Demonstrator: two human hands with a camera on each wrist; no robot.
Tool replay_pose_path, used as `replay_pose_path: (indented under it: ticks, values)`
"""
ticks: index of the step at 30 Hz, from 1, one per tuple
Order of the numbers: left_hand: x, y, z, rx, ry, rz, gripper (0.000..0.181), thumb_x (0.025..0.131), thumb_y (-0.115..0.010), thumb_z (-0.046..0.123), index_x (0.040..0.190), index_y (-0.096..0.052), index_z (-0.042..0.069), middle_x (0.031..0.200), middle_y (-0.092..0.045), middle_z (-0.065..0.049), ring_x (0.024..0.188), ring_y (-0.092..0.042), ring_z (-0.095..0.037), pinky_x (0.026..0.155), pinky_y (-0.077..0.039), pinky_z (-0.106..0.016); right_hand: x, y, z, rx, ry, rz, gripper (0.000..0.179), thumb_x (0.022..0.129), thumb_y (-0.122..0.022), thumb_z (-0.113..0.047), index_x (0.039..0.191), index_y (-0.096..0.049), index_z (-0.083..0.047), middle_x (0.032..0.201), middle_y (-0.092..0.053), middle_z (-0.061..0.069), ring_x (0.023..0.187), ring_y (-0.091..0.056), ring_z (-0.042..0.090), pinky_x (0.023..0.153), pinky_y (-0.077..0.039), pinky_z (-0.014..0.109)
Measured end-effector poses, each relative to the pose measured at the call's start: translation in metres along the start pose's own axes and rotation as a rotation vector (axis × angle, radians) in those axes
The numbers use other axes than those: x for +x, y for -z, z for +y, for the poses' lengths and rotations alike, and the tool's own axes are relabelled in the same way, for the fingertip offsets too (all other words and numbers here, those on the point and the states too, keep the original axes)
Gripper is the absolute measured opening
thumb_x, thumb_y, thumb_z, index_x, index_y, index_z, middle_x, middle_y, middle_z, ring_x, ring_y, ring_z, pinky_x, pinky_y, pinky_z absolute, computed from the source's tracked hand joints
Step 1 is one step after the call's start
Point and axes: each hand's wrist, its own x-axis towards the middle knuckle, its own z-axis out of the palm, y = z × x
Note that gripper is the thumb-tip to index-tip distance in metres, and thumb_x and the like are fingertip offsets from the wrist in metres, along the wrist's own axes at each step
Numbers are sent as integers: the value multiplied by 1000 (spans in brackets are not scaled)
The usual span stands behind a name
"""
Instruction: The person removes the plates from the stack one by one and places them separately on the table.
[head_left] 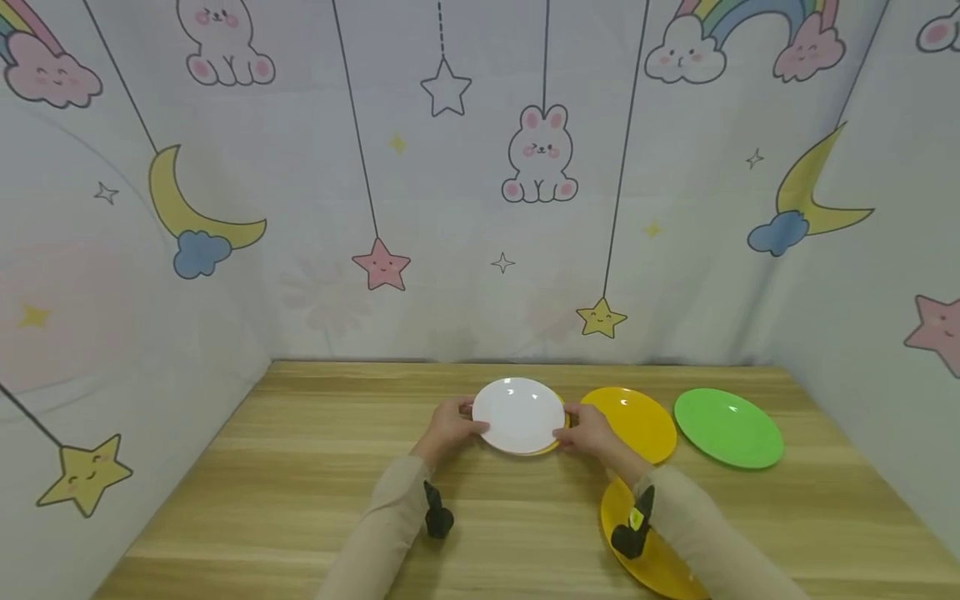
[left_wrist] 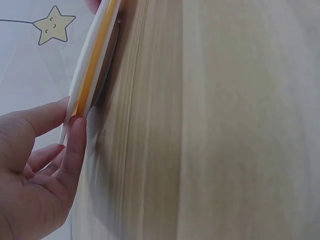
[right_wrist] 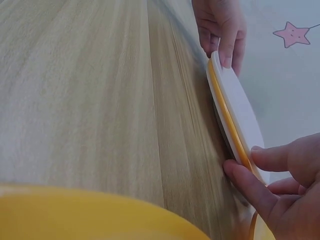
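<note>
Close over the table's far part, a small stack of plates sits between my two hands. On top is a white plate (head_left: 517, 415), and a thin yellow-orange plate (left_wrist: 93, 65) shows beneath it, with another pale rim under that. My left hand (head_left: 450, 427) pinches the stack's left edge, thumb on the white rim and fingers below. At the opposite edge my right hand (head_left: 588, 429) grips the stack the same way, its thumb (right_wrist: 270, 159) over the top rim. The underside of the stack is mostly hidden.
Right of the stack lies a yellow plate (head_left: 633, 425), with a green plate (head_left: 727, 427) beyond it. A larger yellow plate (head_left: 652, 562) lies nearer, partly under my right forearm. The wooden table (head_left: 300, 500) meets a patterned cloth backdrop (head_left: 465, 317) on three sides.
</note>
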Motion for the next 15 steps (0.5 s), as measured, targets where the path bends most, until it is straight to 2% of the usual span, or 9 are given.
replay_pose_path:
  ticks: [4,7,11,15]
  values:
    - [-2,0,0,-53,14,-2,51,75,-68,-3,122,-49,-11,106,-58,-23,94,-60,-29,66,-55,-28,0,0,1,6,2,3,43,81,-65,0,121,-51,7,96,-56,16,56,-57,13,54,-54,25]
    - [-2,2,2,-83,35,1,51,76,-67,-4,122,-49,-11,108,-57,-24,93,-60,-27,66,-55,-28,-1,0,1,8,-3,3,46,81,-64,0,124,-48,8,101,-55,18,57,-57,14,54,-54,25]
    - [-2,3,2,-108,44,12,49,77,-65,-5,122,-47,-13,110,-57,-25,84,-61,-21,64,-55,-26,-2,0,1,-11,-9,11,52,82,-64,-2,129,-44,7,110,-52,19,59,-56,14,55,-54,24]
    - [-1,6,-2,-134,46,21,47,79,-63,-6,122,-47,-13,110,-57,-26,74,-60,-16,63,-55,-26,-3,-1,1,-31,13,25,49,82,-64,-1,127,-47,6,112,-52,20,62,-55,15,55,-54,24]
